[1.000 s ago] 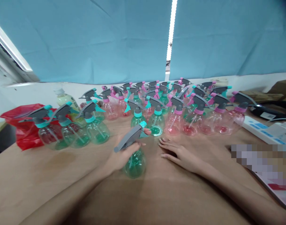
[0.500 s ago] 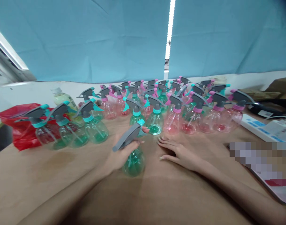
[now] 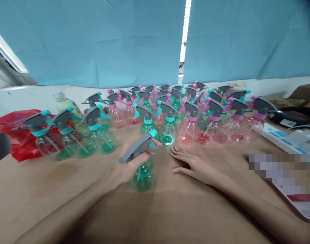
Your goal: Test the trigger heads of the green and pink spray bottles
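Green bottle — we grip it with our left hand; our right hand — spread, palm down — lies on the table.

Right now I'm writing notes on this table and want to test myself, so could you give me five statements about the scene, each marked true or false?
1. The left hand grips a green bottle. True.
2. The right hand grips a pink bottle. False: the right hand holds nothing, its fingers spread out in front of the bottle rows.
3. The power strip lies on the right side of the table. True.
4. The cloth behind the bottles is yellow. False: the cloth is blue.
5. The red bag is at the table's left end. True.
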`<state>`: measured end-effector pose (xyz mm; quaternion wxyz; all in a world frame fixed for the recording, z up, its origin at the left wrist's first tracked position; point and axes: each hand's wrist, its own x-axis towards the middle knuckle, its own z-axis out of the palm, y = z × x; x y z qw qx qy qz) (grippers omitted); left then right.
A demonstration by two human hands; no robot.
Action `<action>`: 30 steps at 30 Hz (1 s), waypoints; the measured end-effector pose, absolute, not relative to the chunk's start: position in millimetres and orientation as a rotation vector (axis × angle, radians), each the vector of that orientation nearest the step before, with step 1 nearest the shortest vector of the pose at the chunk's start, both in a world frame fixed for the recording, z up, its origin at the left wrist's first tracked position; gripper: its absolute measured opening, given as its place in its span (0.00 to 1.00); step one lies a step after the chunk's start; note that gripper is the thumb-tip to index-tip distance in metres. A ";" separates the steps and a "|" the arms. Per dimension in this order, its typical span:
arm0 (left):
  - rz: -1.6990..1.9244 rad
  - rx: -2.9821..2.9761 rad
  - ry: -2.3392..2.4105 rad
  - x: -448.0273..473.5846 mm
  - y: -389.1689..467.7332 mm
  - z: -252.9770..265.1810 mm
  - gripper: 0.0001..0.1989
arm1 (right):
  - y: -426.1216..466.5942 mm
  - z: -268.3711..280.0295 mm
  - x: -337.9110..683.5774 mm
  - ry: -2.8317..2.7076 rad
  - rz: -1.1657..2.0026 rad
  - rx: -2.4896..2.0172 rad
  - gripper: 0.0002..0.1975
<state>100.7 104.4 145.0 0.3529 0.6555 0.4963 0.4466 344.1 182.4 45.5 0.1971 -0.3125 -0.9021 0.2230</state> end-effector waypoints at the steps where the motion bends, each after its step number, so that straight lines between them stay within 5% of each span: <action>1: 1.155 1.698 1.286 99.7 104.8 145.1 0.15 | 182.3 45.8 344.0 -2.525 0.627 -0.877 0.33; 10: 1.202 1.635 1.283 99.1 105.1 142.2 0.04 | 183.6 44.7 344.4 -2.540 0.614 -0.886 0.34; 30: 1.140 1.690 1.395 108.6 103.2 148.1 0.12 | 183.5 43.7 345.2 -2.507 0.644 -0.861 0.32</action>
